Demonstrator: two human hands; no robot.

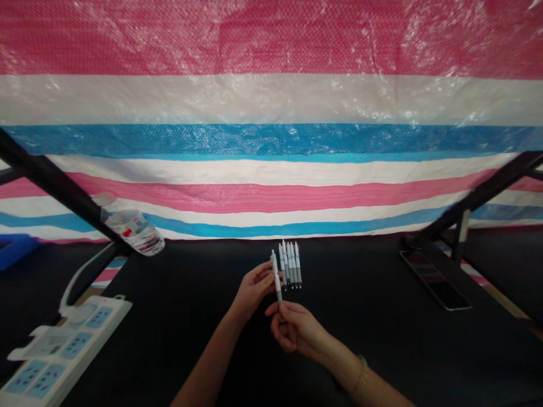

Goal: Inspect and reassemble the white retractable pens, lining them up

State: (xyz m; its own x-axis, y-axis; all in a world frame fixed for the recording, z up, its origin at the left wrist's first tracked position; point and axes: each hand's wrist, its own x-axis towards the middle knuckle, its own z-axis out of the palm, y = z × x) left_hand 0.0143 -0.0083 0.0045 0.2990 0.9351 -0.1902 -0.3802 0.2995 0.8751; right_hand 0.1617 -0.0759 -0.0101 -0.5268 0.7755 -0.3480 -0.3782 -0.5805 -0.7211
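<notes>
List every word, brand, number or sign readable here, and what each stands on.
No text can be read.
Cup: print with a red mark, too blurred.
Power strip: markings too small.
Held pen: no legible lettering.
Row of pens: likewise.

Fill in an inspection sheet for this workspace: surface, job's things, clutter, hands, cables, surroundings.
Surface: black tabletop
Job's things: held pen; row of white-and-grey pens lying to its right
Clutter: power strip and clear cup left, phone right
Hands: right hand pinches the held pen's lower end; left hand at its upper part, grip unclear
Cables: white cord at the power strip's far end
Surroundings: striped sheet behind, black bars both sides, blue object at left edge
</notes>
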